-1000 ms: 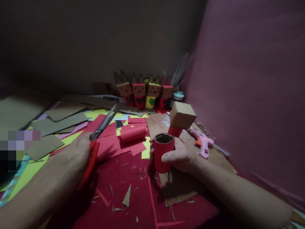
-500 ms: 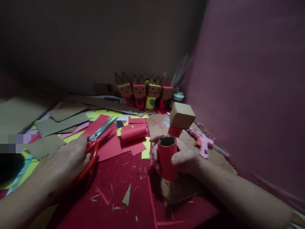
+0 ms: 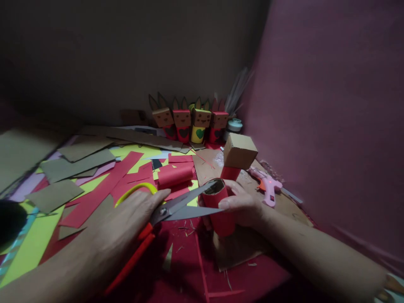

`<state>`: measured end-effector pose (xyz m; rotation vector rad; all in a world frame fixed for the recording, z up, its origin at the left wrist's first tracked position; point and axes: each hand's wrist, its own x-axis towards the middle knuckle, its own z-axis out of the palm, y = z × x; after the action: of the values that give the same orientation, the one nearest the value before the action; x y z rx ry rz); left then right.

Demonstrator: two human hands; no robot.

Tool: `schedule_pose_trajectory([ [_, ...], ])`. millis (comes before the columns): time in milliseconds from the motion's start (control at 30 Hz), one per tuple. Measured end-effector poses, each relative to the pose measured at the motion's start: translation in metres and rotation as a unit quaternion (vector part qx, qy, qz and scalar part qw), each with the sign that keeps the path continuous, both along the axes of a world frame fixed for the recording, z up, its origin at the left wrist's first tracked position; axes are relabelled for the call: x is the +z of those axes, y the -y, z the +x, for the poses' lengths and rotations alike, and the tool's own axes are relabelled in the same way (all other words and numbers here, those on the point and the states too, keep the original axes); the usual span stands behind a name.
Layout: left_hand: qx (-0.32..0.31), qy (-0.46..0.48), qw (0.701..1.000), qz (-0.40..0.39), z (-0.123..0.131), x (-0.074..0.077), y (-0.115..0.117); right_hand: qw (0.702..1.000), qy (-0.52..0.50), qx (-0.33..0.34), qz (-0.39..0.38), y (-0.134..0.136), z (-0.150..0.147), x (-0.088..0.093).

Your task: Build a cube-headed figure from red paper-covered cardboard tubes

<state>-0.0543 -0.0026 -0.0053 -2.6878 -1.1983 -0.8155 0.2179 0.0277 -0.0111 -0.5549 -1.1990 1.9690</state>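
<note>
My left hand grips a pair of scissors with a red handle; a yellow loop shows behind the knuckles. The blades are parted and point right. The upper blade reaches into the mouth of a red paper-covered cardboard tube, and the lower one crosses in front of its wall. My right hand is wrapped around the tube, thumb near the rim, keeping it roughly upright with its open end up. Just behind stands a cardboard box head on another red tube.
Several rabbit-eared cardboard figures line the back. A pink glue gun lies right, beside the purple wall. Cardboard pieces and coloured paper cover the left, with a rolled red sheet mid-table. Scraps dot the red surface.
My left hand has brought the scissors right and turned them toward the tube, with one blade now at its mouth. The tube has tilted slightly in my right hand.
</note>
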Motion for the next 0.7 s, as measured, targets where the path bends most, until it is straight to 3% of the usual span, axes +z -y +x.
schedule_pose_trajectory([
  [300, -0.092, -0.077, 0.991, 0.050, -0.003, 0.004, 0.001, 0.999, 0.024, 0.019, 0.024, 0.003, -0.002, 0.005],
  [433, -0.074, -0.042, 0.996, 0.026, 0.003, 0.005, 0.005, 0.998, 0.054, 0.028, 0.022, 0.004, -0.001, 0.004],
  [700, -0.075, -0.069, 0.994, 0.035, 0.008, 0.004, 0.009, 0.997, 0.074, 0.036, 0.010, 0.004, 0.001, 0.005],
])
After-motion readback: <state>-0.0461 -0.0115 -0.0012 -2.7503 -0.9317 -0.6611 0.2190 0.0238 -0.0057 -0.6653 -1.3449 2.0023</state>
